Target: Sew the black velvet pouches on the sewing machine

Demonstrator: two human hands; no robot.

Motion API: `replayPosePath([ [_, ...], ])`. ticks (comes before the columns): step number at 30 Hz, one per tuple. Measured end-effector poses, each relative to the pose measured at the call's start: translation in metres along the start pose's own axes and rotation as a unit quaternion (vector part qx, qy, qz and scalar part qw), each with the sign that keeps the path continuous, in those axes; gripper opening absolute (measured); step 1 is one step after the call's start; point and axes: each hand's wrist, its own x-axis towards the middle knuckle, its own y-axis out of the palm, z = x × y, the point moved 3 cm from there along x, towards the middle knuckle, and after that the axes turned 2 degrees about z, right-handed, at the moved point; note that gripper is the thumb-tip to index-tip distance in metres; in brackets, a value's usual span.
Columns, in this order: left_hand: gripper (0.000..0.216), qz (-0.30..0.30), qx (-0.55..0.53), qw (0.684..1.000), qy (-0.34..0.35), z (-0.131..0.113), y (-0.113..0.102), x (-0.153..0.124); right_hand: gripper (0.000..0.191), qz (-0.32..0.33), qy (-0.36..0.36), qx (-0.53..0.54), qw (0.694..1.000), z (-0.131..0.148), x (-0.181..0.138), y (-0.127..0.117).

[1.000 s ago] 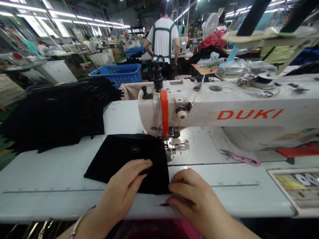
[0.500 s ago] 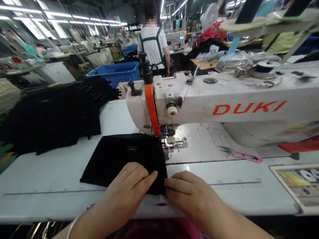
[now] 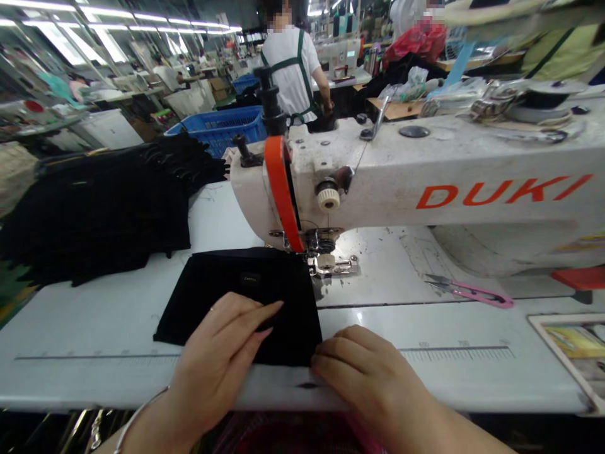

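A black fabric piece [image 3: 227, 287] with a small label lies flat on the white sewing table [image 3: 94, 328], its right edge by the presser foot [image 3: 333, 265] of a white DUKI sewing machine [image 3: 425, 183]. My left hand [image 3: 222, 353] rests on the fabric's near part, fingers stretched out flat. My right hand [image 3: 363, 372] sits at the fabric's near right corner with fingers curled and pressed together on the edge.
A stack of black fabric pieces [image 3: 94, 208] lies at the left back. Pink thread snips [image 3: 472, 291] rest right of the needle. A tray [image 3: 576, 340] sits at the right edge. A blue basket [image 3: 222, 126] and a person in a white shirt [image 3: 290, 69] stand behind.
The view has shifted slightly and the fabric has moved a little toward the machine. My left fingers have spread forward on the cloth; my right hand stays at the near corner.
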Motion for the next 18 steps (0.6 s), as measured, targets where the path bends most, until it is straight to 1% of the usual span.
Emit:
replayPosePath([
  [1,0.036,-0.011,0.015,1.0,0.008,-0.003,-0.003,0.003,0.018,-0.005,-0.006,0.004,1.0,0.002,0.001,0.0],
  [2,0.037,-0.002,0.039,0.999,0.032,-0.006,-0.004,0.005,0.017,-0.011,-0.008,0.004,1.0,0.004,0.002,0.0],
  [4,0.038,0.056,0.087,0.99,0.098,-0.016,0.003,0.006,0.014,-0.015,-0.003,-0.005,1.0,0.007,0.001,0.002],
  [6,0.036,0.112,0.113,0.977,0.143,-0.023,0.013,0.004,0.012,-0.008,0.005,-0.015,1.0,0.007,-0.001,0.005],
  [8,0.034,0.147,0.116,0.969,0.158,-0.025,0.022,-0.001,0.013,-0.004,0.006,-0.016,1.0,0.007,-0.005,0.008],
  [10,0.034,0.165,0.109,0.967,0.163,-0.024,0.027,-0.006,0.013,-0.007,0.001,-0.01,1.0,0.006,-0.01,0.011],
  [12,0.038,0.168,0.097,0.967,0.164,-0.02,0.029,-0.011,0.013,-0.011,-0.002,-0.006,1.0,0.006,-0.013,0.012],
  [16,0.042,0.149,0.075,0.97,0.175,-0.012,0.026,-0.019,0.01,-0.009,0.004,-0.005,1.0,0.005,-0.015,0.013],
  [18,0.041,0.148,0.082,0.969,0.178,-0.01,0.028,-0.022,0.014,-0.015,0.009,-0.008,1.0,0.005,-0.014,0.012],
])
